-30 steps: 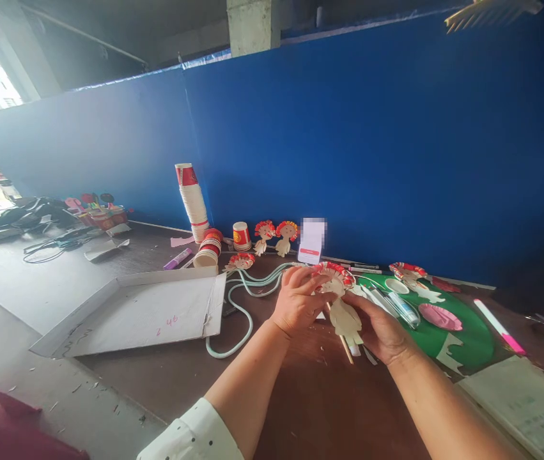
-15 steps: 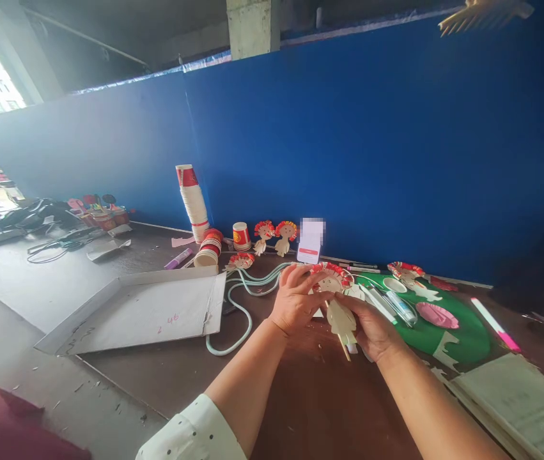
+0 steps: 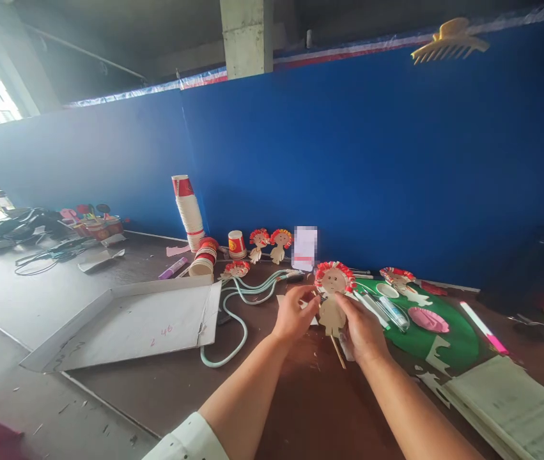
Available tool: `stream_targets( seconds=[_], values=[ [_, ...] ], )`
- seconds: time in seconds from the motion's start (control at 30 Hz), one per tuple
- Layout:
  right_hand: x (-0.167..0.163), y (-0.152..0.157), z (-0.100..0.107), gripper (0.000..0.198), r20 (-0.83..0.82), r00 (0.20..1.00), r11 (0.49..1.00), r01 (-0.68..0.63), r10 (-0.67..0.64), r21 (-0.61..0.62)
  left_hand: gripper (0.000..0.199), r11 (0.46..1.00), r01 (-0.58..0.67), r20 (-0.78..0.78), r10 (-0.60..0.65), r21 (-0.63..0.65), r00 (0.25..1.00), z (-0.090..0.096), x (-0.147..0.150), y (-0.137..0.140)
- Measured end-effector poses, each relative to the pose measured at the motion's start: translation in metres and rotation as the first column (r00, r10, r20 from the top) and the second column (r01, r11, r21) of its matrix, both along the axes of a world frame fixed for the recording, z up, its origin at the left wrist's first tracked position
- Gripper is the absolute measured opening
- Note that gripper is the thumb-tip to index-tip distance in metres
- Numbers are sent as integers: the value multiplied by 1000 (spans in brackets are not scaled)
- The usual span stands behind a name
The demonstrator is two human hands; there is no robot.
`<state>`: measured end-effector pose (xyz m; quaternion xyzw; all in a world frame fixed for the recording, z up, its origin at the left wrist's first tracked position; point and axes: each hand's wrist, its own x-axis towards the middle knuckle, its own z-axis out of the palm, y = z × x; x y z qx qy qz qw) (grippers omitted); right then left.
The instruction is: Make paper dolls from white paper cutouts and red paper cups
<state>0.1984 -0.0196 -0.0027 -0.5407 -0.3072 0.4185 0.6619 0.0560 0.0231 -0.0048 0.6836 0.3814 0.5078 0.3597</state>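
Observation:
A paper doll (image 3: 332, 314) with a fringe of red and white hair, a drawn face and a cut-out body is upright between my hands. A thin stick (image 3: 337, 352) juts out below its body. My right hand (image 3: 366, 329) is closed on the doll's right edge, thumb near the neck. At the opposite shoulder, my left hand (image 3: 295, 314) has its thumb and fingertips pinched at the doll's edge. Behind it, two similar paper dolls (image 3: 280, 246) lean by the blue wall, and another doll (image 3: 236, 269) lies flat.
A white cardboard tray (image 3: 142, 326) lies left, beside a pale cable (image 3: 243, 332). Stacked paper cups (image 3: 189, 214) stand behind. On the right are a green mat (image 3: 458, 338) with pens, a pink scalloped paper piece (image 3: 428, 319), a pink marker (image 3: 483, 327) and a paper pad (image 3: 516, 406).
The doll has turned more upright, so its face and body show more fully. My left hand has slid down from its hair to its side. The view has tilted up slightly.

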Motion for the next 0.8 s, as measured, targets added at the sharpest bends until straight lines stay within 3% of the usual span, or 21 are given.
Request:
stream_targets(
  seconds=[0.1, 0.2, 0.57, 0.8],
  values=[
    [-1, 1, -2, 34, 63, 998, 1000, 0, -1, 16, 34, 940, 181, 162, -139, -289, 977, -2, 5, 2],
    [-2, 1, -4, 34, 49, 999, 1000, -9, 8, 20, 38, 898, 228, 281, -124, -375, 952, -1, 5, 3],
    [-11, -7, 9, 25, 275, 961, 1000, -5, 7, -9, 50, 844, 272, 400, -75, -463, 914, -2, 8, 4],
    [-7, -2, 0, 36, 190, 976, 994, -106, 103, 5, 50, 834, 247, 440, -6, -493, 898, -4, 7, 7]
  ],
)
